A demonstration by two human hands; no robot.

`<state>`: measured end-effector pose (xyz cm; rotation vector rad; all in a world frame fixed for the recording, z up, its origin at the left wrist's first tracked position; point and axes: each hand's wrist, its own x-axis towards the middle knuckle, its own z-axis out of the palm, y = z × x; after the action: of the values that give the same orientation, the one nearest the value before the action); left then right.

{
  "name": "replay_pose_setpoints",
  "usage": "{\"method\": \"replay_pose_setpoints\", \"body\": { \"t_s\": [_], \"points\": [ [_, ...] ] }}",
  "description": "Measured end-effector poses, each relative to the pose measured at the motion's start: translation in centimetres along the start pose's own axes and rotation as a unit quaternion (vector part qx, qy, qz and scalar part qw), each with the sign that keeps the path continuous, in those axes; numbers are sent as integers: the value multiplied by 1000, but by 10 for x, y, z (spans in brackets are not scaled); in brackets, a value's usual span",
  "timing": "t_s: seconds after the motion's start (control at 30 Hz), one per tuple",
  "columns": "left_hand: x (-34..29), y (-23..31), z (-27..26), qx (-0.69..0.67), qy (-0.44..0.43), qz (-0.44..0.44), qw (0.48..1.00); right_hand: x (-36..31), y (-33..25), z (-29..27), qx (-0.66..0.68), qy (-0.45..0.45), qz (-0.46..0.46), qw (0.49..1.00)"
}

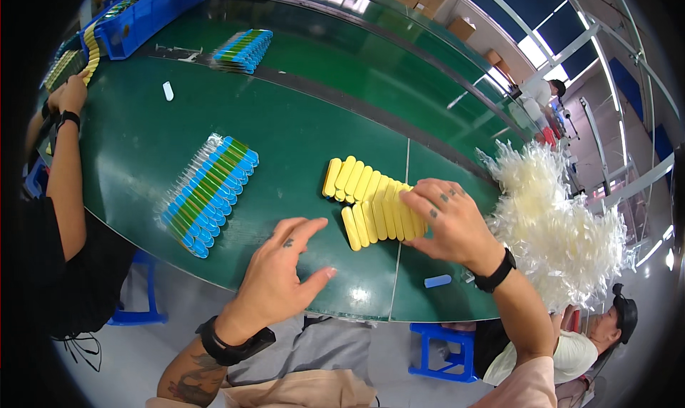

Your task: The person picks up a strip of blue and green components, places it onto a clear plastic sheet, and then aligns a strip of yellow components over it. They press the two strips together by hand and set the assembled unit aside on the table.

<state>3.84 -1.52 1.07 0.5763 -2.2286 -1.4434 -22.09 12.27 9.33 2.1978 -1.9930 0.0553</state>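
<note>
Two overlapping rows of yellow, round-ended oblong pieces [382,212] lie on the green table in front of me. My right hand [457,226] is at the right end of these rows, thumb and fingers closed around the end pieces; its fingertips are partly hidden. Just left of the rows, my left hand [282,272] hovers with thumb and forefinger apart and nothing between them. Farther left lies a slanted row of blue pieces in clear wrappers with a green band [210,194]. One loose blue oblong piece [437,281] rests below my right hand.
A big heap of clear plastic wrappers [556,226] stands at the right. Another wrapped blue-green stack [244,50] and a small white piece [168,90] lie farther back. At the left, a co-worker's hands [69,94] hold a yellow strip beside a blue bin [150,23].
</note>
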Motion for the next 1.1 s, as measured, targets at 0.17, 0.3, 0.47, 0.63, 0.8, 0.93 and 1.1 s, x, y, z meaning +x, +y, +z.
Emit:
{"method": "replay_pose_setpoints", "body": {
  "t_s": [0.17,0.3,0.47,0.63,0.8,0.93,1.1],
  "points": [
    [21,15,-2,12,38,138,990,16,-35,-32,35,55,-92,994],
    [64,25,-21,-95,-114,65,987,28,-37,-51,124,87,-66,986],
    [110,39,-28,-302,-214,-90,925,20,-2,-37,78,76,35,993],
    [162,27,-17,-109,-180,-100,972,13,14,5,101,21,156,982],
    [176,10,-8,207,-160,-18,965,12,17,33,105,-37,194,975],
    [172,7,-9,220,-117,-39,968,4,15,41,77,-60,198,975],
    [177,0,-17,230,-100,-2,968,5,17,41,88,-64,200,974]
  ]
}}
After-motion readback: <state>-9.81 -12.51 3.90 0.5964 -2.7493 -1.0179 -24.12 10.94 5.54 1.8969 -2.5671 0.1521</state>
